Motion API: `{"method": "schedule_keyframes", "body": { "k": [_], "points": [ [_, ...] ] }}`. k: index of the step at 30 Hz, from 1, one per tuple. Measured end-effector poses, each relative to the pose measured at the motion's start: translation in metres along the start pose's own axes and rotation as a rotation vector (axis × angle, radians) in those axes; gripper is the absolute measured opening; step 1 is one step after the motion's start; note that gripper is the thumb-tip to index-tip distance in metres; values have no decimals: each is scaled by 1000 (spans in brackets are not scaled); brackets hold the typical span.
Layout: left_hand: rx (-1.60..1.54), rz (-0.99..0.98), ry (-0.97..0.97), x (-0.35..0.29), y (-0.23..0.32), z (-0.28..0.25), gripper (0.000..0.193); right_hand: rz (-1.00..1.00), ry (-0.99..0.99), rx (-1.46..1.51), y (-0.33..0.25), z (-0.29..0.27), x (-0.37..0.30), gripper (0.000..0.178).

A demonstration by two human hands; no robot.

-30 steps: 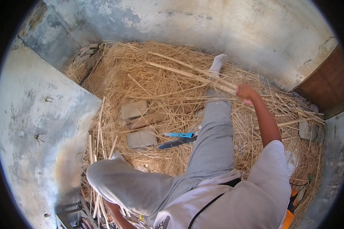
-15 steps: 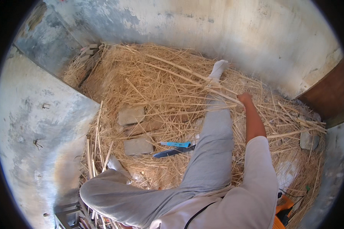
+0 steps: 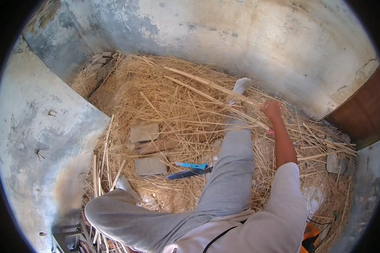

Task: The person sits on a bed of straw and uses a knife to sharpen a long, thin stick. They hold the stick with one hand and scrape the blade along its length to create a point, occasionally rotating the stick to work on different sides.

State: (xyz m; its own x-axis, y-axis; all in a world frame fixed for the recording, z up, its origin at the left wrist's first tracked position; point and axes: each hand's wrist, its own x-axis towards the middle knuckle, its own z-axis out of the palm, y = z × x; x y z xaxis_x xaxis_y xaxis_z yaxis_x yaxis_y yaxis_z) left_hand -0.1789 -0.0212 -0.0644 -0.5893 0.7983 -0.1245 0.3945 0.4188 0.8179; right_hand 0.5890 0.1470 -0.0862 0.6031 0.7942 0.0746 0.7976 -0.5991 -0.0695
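Observation:
My right hand (image 3: 272, 109) is out over the straw beyond my stretched leg, its fingers closed around the near end of a long pale strip (image 3: 211, 84), which looks like split bamboo or cane. The strip slants up and left across my lower leg. A second, thinner strip (image 3: 194, 90) runs below it, also crossing the leg; its near end, beside a small pink spot (image 3: 270, 132), lies apart from the hand. My left hand does not show. Left of my thigh lie a light-blue-handled cutter (image 3: 191, 165) and a dark blade or sheath (image 3: 184, 173).
Loose straw (image 3: 156, 101) covers the floor between stained walls (image 3: 257, 46). Two flat bricks (image 3: 150, 166) and a wooden board (image 3: 164, 145) lie left of my leg. Upright strips (image 3: 98, 173) lean at the left. A grey block (image 3: 337, 163) and an orange object (image 3: 310, 234) are at the right.
My right hand's fingers have shifted on the upper strip. The lower strip's near end, earlier at the hand, now lies below it. The whole view has tilted slightly.

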Motion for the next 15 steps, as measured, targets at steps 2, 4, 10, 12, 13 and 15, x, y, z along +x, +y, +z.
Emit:
{"method": "schedule_keyframes", "body": {
  "k": [2, 4, 10, 12, 13, 15],
  "points": [
    [-15, 10, 16, 1, 3, -2, 53, -134, 158, 93, 6, -20, 4, 40],
    [-40, 18, 52, 1, 8, -8, 53, -255, 135, 395, -1, -56, 8, 33],
    [-150, 138, 279, 1, 47, -36, 53, -485, 163, 659, -66, -177, -27, 26],
    [265, 381, 365, -10, 73, -42, 49, -531, 108, 731, -83, -203, -42, 26],
    [630, 543, 506, -20, 88, -47, 46, -562, 96, 736, -97, -213, -53, 26],
    [747, 699, 528, -30, 115, -43, 42, -614, 97, 768, -126, -224, -76, 26]
  ]
}}
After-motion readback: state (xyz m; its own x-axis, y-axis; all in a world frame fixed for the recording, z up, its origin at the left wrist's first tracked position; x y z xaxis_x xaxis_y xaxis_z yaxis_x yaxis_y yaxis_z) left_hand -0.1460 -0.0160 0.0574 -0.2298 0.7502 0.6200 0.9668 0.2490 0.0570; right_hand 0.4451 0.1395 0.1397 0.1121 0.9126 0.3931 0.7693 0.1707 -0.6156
